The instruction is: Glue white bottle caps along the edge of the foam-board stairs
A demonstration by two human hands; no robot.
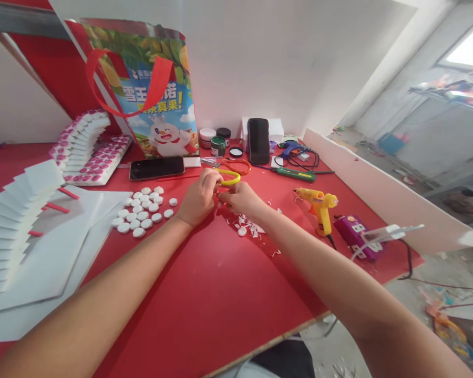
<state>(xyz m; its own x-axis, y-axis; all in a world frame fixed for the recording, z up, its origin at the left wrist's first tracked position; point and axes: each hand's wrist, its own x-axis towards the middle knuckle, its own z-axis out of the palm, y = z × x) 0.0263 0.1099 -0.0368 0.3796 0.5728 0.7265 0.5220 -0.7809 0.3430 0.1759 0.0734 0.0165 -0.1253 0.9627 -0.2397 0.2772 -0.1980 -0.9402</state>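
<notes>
My left hand (pixel 200 198) is closed above the red tabletop, its bent fingers at the ends of a yellow loop (pixel 232 177) that looks like a tool handle. Pressed close beside it, my right hand (pixel 241 200) has its fingers pinched together, their tips meeting the left fingers. Whatever lies between the fingertips is mostly hidden. Below the right wrist are white shavings (pixel 254 228) and a single white disc (pixel 242 231). Many more white discs (pixel 142 216) are grouped left of my left hand.
Red-handled scissors (pixel 240 167), a phone (pixel 156 168) and paint jars (pixel 218 146) lie beyond my hands. To the right are a yellow glue gun (pixel 320 206), a green-handled tool (pixel 296 174) and a purple power strip (pixel 357 236). White panels (pixel 59 262) and a bag (pixel 161 100) stand left.
</notes>
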